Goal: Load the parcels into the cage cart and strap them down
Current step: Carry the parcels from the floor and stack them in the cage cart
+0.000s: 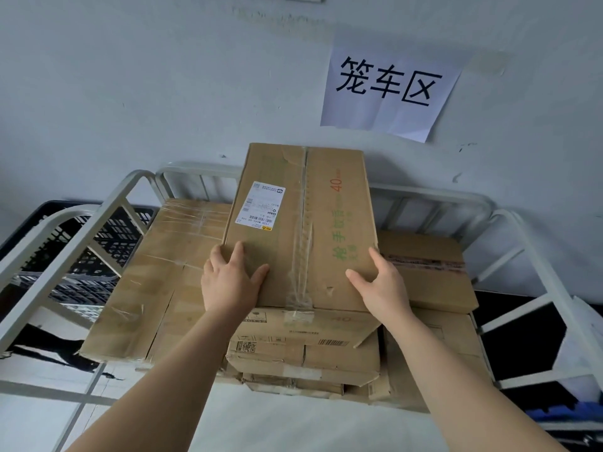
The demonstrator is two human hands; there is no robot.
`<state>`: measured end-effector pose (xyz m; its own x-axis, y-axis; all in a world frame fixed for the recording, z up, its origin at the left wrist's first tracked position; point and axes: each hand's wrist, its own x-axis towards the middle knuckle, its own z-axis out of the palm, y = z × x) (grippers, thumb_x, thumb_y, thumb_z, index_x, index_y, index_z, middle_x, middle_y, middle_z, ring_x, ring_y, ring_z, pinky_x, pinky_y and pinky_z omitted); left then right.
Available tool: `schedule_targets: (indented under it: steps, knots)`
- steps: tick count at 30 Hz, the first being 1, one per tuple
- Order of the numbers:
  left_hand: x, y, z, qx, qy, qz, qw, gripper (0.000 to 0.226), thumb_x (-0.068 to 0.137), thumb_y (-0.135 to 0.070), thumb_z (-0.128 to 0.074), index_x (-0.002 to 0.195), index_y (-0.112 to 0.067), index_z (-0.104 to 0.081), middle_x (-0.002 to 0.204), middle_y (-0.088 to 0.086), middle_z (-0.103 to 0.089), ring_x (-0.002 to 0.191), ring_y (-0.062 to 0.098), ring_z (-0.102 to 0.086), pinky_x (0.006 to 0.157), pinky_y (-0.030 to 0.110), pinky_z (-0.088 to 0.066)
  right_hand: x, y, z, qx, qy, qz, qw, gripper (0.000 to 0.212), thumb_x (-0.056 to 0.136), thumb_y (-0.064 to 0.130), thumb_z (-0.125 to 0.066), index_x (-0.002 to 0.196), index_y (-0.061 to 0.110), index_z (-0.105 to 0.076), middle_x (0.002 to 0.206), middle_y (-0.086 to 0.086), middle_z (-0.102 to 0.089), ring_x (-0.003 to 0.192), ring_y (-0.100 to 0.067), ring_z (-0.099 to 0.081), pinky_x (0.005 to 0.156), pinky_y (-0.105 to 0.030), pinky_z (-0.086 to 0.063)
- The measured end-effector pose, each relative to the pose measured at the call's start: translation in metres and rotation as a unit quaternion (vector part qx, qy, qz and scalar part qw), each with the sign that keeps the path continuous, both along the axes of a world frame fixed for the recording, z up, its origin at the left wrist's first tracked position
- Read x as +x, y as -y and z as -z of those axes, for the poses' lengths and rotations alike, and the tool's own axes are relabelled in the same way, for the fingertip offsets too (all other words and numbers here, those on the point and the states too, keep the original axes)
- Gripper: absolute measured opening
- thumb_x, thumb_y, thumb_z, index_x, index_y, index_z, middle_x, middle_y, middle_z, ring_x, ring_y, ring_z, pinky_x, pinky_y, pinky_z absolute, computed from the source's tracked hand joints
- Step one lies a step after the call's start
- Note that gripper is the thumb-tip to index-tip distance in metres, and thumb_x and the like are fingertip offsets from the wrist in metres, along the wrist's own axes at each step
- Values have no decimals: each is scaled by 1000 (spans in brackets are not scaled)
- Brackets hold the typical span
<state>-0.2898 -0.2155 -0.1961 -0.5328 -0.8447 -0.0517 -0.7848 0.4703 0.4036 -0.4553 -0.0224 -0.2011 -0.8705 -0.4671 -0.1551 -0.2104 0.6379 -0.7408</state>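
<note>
A long brown cardboard parcel (303, 210) with a white shipping label and green print lies on top of the stack inside the white cage cart (509, 216). My left hand (230, 282) rests flat on its near left corner, fingers spread. At the near right corner my right hand (380, 285) presses with straight fingers along the edge. Under it sit several more cardboard parcels: a wide taped one (156, 272) to the left, one with red tape (430, 272) to the right, and smaller boxes (303, 353) stacked below. No strap is in view.
The cart's white rails (62, 243) curve around left, back and right. A black plastic crate (107, 236) stands beyond the left rail. A paper sign (388, 89) hangs on the pale wall behind. Dark floor and blue items (567, 415) show at the lower right.
</note>
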Motion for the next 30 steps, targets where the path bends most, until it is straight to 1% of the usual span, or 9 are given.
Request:
schedule_targets:
  steps: [2,4,7,10,13,18,21,25,30]
  knots:
    - [5,-18,-2,-30,-18,17,999,65,89,-57,-51,143,-24,-38,154,18,-24,139,37,-23,114,46,-20,5,-13,1,-30,16,18,999,74,87,40,-65,149,25,-28,148,3,-38,135,-17,-36,105,-30,-33]
    - [12,-38,-6,-63,-47,41,996,58,90,-53,-53,140,-23,-46,152,15,-31,139,34,-25,113,46,-19,11,-26,3,-47,27,29,998,73,86,40,-65,148,26,-28,147,5,-40,132,-16,-40,103,-30,-35]
    - [19,-70,-10,-109,-121,99,982,45,87,-42,-64,126,-20,-61,132,10,-54,120,34,-49,100,46,-37,19,-47,7,-42,31,43,998,74,85,46,-65,147,24,-31,148,2,-40,133,-18,-40,103,-34,-37]
    - [24,-105,-3,-66,-162,167,970,38,87,-37,-65,120,-18,-64,111,1,-65,97,22,-61,81,36,-51,24,-69,11,-31,40,43,998,70,85,49,-63,144,20,-39,142,-2,-48,125,-18,-49,101,-32,-41]
    - [25,-140,13,-5,-144,187,972,38,89,-42,-60,123,-24,-61,106,-8,-64,93,13,-61,73,27,-49,25,-97,16,-31,66,35,997,68,85,47,-63,142,16,-42,137,-6,-53,120,-18,-54,102,-38,-44]
    - [4,-199,44,74,-74,210,972,46,91,-49,-53,132,-29,-51,115,-11,-60,101,11,-58,80,25,-47,12,-161,34,-7,76,49,996,62,88,44,-61,140,16,-45,138,-5,-52,123,-18,-51,102,-37,-43]
    - [-20,-238,62,126,-43,211,968,50,92,-50,-52,136,-29,-47,122,-8,-58,108,12,-56,86,26,-48,-4,-204,49,22,74,53,996,61,89,46,-59,141,17,-44,139,-5,-51,125,-19,-50,102,-37,-42]
    - [-64,-285,94,179,-3,197,964,50,93,-47,-52,137,-25,-47,124,-5,-58,106,15,-58,82,27,-48,-34,-258,81,75,59,43,994,61,91,46,-55,142,15,-42,145,-3,-46,132,-19,-42,107,-37,-38]
    - [-117,-316,155,216,64,168,960,58,94,-46,-51,144,-21,-38,134,3,-52,115,21,-54,88,31,-47,-77,-304,137,118,57,42,990,64,92,48,-53,144,15,-39,148,-2,-41,137,-18,-36,111,-37,-33]
